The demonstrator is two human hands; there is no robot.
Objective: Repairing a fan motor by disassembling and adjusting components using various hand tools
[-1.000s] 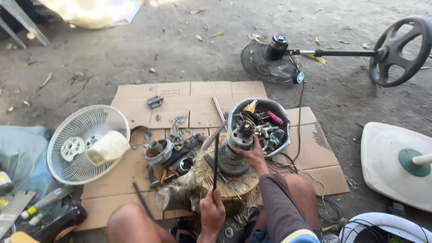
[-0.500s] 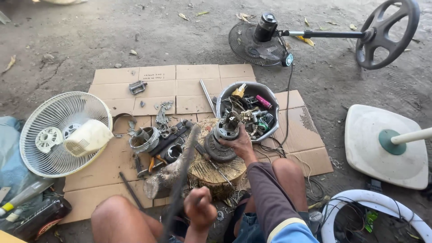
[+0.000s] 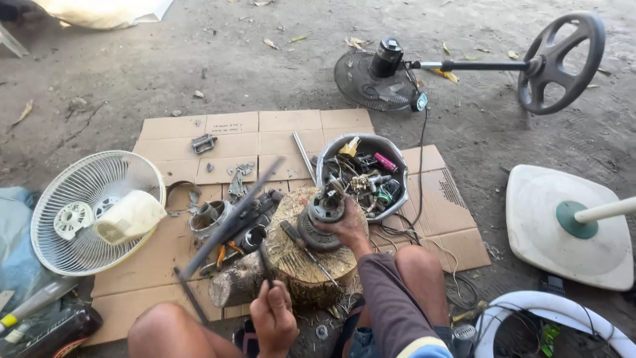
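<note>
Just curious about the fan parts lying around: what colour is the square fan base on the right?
White, with a green hub; the fan base shows best in the head view.

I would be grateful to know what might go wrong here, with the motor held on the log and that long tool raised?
1. The right hand steadies the fan motor on the wood log; a strike from the blurred long tool in the left hand may land on those fingers.
2. The motor sits near the log's edge, so a blow might knock it off.
3. Loose wires trail by the knee and could snag.
</note>
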